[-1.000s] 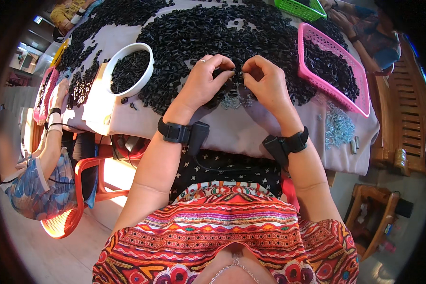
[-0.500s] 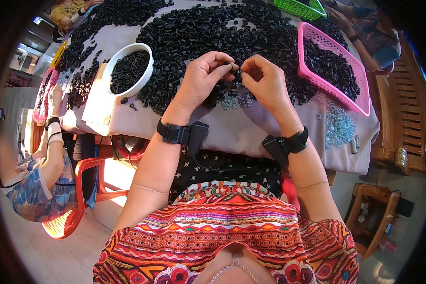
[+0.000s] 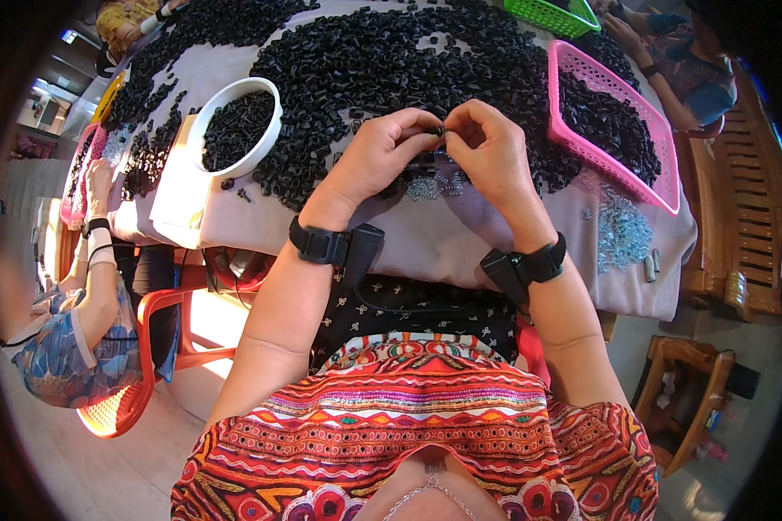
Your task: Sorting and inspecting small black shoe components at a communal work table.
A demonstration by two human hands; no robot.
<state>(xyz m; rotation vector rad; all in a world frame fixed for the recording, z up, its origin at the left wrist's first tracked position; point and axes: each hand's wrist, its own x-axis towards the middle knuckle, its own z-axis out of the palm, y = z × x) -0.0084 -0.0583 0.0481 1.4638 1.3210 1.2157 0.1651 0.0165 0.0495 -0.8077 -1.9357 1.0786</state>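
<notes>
My left hand [image 3: 382, 156] and my right hand [image 3: 493, 152] meet fingertip to fingertip over the table's near edge. Between them they pinch one small black plastic part [image 3: 440, 131]. A big heap of the same black parts [image 3: 391, 69] covers the cloth-covered table [image 3: 426, 243] just beyond my fingers. A small cluster of tiny metal springs [image 3: 434, 185] lies on the cloth under my hands. Both wrists wear black bands.
A white bowl [image 3: 235, 126] of black parts stands at left, a pink basket [image 3: 613, 126] of them at right, a green basket [image 3: 552, 15] far back. More metal springs [image 3: 621, 230] lie at right. A seated person [image 3: 78, 321] works at left on a red chair; another person's hands are at the far right.
My hands have stayed together on the small part, with only slight finger shifts. The person at left has moved their arm a little.
</notes>
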